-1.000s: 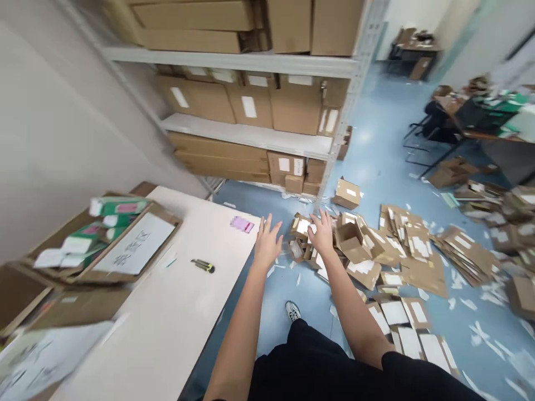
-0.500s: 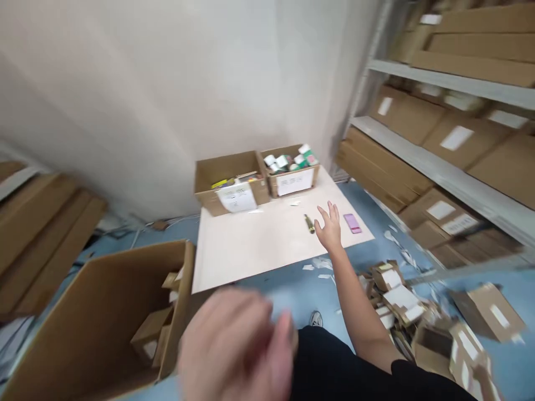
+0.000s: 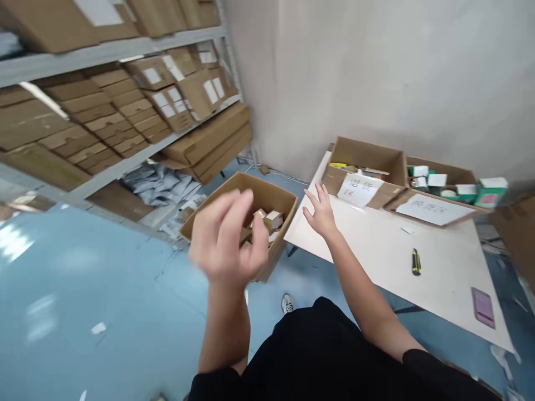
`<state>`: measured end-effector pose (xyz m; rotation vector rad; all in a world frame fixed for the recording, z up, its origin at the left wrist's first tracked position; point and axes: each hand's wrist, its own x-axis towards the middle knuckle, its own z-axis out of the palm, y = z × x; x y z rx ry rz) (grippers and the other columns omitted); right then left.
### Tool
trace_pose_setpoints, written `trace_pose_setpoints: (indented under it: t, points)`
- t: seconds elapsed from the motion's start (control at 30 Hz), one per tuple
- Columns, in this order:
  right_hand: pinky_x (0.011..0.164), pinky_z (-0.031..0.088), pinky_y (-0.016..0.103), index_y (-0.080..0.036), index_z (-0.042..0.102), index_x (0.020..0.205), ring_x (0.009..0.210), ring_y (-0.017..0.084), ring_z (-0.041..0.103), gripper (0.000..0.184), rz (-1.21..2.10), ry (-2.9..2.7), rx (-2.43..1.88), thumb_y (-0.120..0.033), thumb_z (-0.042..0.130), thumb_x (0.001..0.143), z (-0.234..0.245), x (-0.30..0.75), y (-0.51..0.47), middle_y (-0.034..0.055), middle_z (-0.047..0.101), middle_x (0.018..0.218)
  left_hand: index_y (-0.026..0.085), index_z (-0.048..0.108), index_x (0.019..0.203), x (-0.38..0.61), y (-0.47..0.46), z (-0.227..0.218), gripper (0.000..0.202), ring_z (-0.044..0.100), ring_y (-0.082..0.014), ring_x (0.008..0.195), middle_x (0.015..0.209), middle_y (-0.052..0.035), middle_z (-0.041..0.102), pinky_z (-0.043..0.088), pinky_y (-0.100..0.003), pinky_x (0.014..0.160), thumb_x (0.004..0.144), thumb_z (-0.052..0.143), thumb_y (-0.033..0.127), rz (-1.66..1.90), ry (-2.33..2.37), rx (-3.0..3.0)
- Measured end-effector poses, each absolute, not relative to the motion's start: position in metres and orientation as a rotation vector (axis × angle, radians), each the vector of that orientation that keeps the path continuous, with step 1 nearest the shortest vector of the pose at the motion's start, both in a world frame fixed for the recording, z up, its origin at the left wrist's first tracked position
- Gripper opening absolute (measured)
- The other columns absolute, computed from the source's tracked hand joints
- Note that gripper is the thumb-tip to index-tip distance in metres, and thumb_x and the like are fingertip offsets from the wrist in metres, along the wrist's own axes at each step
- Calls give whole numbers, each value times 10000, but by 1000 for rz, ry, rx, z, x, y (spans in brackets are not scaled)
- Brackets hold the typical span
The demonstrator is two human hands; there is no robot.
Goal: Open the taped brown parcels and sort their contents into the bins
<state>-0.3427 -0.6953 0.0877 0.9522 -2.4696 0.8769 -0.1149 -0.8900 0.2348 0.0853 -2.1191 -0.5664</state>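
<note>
My left hand is raised close to the camera, slightly blurred, with curled fingers, the thumb held apart and nothing visible in it. Behind it on the floor stands a large open cardboard box, partly covered by the hand, with small cartons inside. My right hand hovers by the left part of the white table, empty, its fingers spread. Near that hand sits an open cardboard box with a handwritten paper label and mixed items in it.
A second labelled box holds white and green cartons. A yellow and black utility knife and a purple phone lie on the table. Metal shelving loaded with cardboard boxes lines the left. Grey plastic bags fill its lower level.
The view has swung left, bringing the left shelving into sight. My left hand has risen and loosened its curl; my right hand has gone from near the knife and phone to the table's left part.
</note>
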Motion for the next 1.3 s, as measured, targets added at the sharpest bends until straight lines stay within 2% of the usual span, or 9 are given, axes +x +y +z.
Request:
trace_pose_setpoints:
  t: [0.1,0.2,0.37,0.57,0.8,1.0,1.17,1.3]
  points:
    - [1254,280,657,-256,470,1557,1607,393,126,635,877,-2471,1119,-252,625,941,85,-348,-758,79,143,1755,279,455,1547,-153,-953,217,621,419,-346,1496,1606,-95,452,424,-579,1207,953,614,364,-438,-2260,292]
    - [1250,306,643,-251,477,1550,1609,375,129,610,888,-2464,1257,-234,592,951,78,-358,-810,77,177,1744,265,433,1565,-175,-1006,177,616,351,-342,1539,1672,-97,368,365,-584,1243,976,579,369,-432,-2382,461]
    - [1243,315,659,-248,458,1563,1608,381,132,624,924,-2473,1449,-246,584,952,48,-389,-875,88,203,1737,261,407,1588,-190,-1058,103,642,334,-345,1546,1690,-115,340,372,-567,1237,979,576,376,-547,-2502,724]
    - [1231,352,641,-235,475,1552,1598,389,171,623,983,-2605,1601,-241,594,941,-17,-448,-945,110,240,1721,248,385,1603,-227,-1107,21,684,318,-350,1553,1695,-147,321,373,-546,1230,963,601,359,-668,-2638,989]
    - [1245,332,625,-236,429,1582,1594,375,183,673,928,-2701,1913,-227,603,932,-110,-497,-1040,100,209,1733,221,391,1602,-267,-1167,-99,718,345,-390,1526,1692,-172,316,398,-549,1195,938,636,347,-855,-2770,1246]
    - [1256,295,603,-226,381,1610,1590,344,180,707,768,-2814,2128,-169,573,932,-213,-514,-1106,105,223,1724,204,400,1602,-278,-1207,-232,757,391,-394,1502,1682,-168,346,400,-495,1197,906,678,312,-1009,-2775,1539]
    - [1252,327,529,-193,421,1590,1557,323,272,702,628,-2958,2234,-139,598,912,-325,-502,-1110,141,293,1694,205,424,1585,-265,-1198,-349,777,458,-389,1460,1658,-183,379,415,-473,1179,874,731,277,-1251,-2611,1926]
    - [1238,347,480,-195,424,1590,1512,314,370,720,357,-3168,2281,-189,653,907,-406,-483,-1079,163,376,1648,190,416,1578,-250,-1168,-427,769,440,-374,1473,1682,-197,330,390,-464,1182,889,747,276,-1434,-2304,2245]
